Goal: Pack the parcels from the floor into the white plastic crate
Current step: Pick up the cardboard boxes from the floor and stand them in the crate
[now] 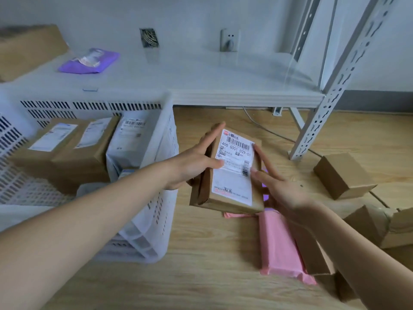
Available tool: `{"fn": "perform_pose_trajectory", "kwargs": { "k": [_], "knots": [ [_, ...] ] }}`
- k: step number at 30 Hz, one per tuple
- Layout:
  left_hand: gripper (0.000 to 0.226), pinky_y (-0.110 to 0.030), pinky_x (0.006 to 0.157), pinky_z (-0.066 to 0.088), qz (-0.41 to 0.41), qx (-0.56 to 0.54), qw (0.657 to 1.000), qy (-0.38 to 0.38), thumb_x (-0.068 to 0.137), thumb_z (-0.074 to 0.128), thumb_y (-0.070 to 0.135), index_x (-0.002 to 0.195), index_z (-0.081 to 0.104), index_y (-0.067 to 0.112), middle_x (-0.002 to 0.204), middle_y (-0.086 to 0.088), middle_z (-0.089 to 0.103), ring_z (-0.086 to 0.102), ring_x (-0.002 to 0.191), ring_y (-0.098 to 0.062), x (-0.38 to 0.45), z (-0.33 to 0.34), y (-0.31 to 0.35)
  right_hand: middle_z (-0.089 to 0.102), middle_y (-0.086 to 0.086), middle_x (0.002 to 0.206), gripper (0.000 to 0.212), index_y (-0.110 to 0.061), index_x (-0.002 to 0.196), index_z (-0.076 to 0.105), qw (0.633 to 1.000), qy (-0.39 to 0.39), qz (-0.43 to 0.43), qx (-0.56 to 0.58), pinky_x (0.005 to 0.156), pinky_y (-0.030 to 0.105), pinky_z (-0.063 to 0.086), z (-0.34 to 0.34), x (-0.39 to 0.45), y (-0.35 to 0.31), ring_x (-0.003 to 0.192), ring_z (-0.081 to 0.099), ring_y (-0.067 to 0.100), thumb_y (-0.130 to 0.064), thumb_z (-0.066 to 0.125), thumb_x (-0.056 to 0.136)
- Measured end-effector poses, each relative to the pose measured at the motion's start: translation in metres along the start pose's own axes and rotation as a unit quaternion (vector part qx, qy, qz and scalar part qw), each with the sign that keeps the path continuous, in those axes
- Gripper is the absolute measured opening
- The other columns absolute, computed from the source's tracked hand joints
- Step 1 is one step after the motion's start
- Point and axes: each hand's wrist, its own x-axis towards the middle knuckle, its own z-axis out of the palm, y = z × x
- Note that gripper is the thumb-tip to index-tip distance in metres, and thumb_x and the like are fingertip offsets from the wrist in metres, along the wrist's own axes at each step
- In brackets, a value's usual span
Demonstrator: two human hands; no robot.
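Head view: a brown parcel [232, 173] with a white shipping label is held above the wooden floor [212, 276], just right of the white plastic crate [161, 198]. The left hand [192, 164] grips its left edge, thumb across the label, fingers extended along the side. The right hand [283, 191] presses its right edge with straight, spread fingers. Three parcels [89, 148] already stand inside the crate. A pink parcel [279, 245] and a small brown box [342, 175] lie on the floor.

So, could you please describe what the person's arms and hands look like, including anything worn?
Both forearms are bare, with no sleeves in view. The left hand and right hand wear no gloves, and no rings, watch or bracelet show.
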Motion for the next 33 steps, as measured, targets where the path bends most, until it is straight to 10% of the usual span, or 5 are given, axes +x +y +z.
{"fn": "perform_pose_trajectory", "kwargs": {
  "k": [6, 15, 23, 26, 33],
  "knots": [
    [0.062, -0.010, 0.071, 0.045, 0.049, -0.011, 0.998, 0.048, 0.093, 0.049, 0.006, 0.118, 0.036, 0.060, 0.111, 0.029, 0.052, 0.050, 0.098, 0.009, -0.036, -0.068, 0.016, 0.064, -0.025, 0.110, 0.057, -0.068, 0.107, 0.047, 0.997, 0.005, -0.069, 0.032, 0.061, 0.028, 0.056, 0.069, 0.028, -0.043, 0.083, 0.068, 0.004, -0.017, 0.057, 0.086],
    [0.039, -0.009, 0.059, 0.048, 0.101, -0.020, 0.988, 0.116, 0.095, 0.045, 0.015, 0.098, 0.055, 0.053, 0.114, 0.017, 0.061, 0.061, 0.088, 0.002, -0.081, -0.159, 0.023, 0.064, -0.032, 0.100, 0.047, -0.058, 0.102, 0.052, 0.988, 0.041, -0.143, 0.035, 0.066, 0.014, 0.051, 0.159, 0.061, -0.097, 0.091, 0.065, -0.001, -0.013, 0.055, 0.087],
    [0.029, -0.047, 0.109, 0.028, -0.092, 0.022, 0.993, 0.070, 0.076, 0.063, 0.040, 0.092, 0.057, 0.062, 0.134, 0.010, 0.048, 0.047, 0.122, -0.021, -0.125, -0.248, -0.035, 0.062, -0.021, 0.078, 0.040, -0.054, 0.116, 0.037, 0.995, -0.012, -0.003, -0.094, 0.051, 0.019, 0.054, 0.259, 0.105, -0.069, 0.063, 0.062, -0.003, -0.024, 0.049, 0.092],
    [0.054, -0.045, 0.101, 0.039, -0.165, 0.015, 0.986, 0.021, 0.051, 0.072, 0.046, 0.100, 0.054, 0.063, 0.131, 0.011, 0.049, 0.051, 0.117, -0.022, -0.137, -0.272, -0.061, 0.058, -0.012, 0.084, 0.044, -0.040, 0.131, 0.033, 0.991, -0.053, 0.056, -0.110, 0.054, 0.020, 0.054, 0.286, 0.117, -0.056, 0.067, 0.060, 0.004, -0.019, 0.046, 0.094],
    [0.049, -0.033, 0.083, 0.049, -0.263, 0.051, 0.962, -0.053, 0.077, 0.063, 0.038, 0.115, 0.040, 0.056, 0.108, 0.012, 0.057, 0.058, 0.100, -0.017, -0.126, -0.285, -0.110, 0.057, -0.008, 0.094, 0.019, -0.023, 0.108, 0.051, 0.962, -0.080, 0.108, -0.238, 0.068, 0.008, 0.046, 0.304, 0.133, -0.031, 0.081, 0.055, 0.005, -0.018, 0.050, 0.090]
  ]
}}
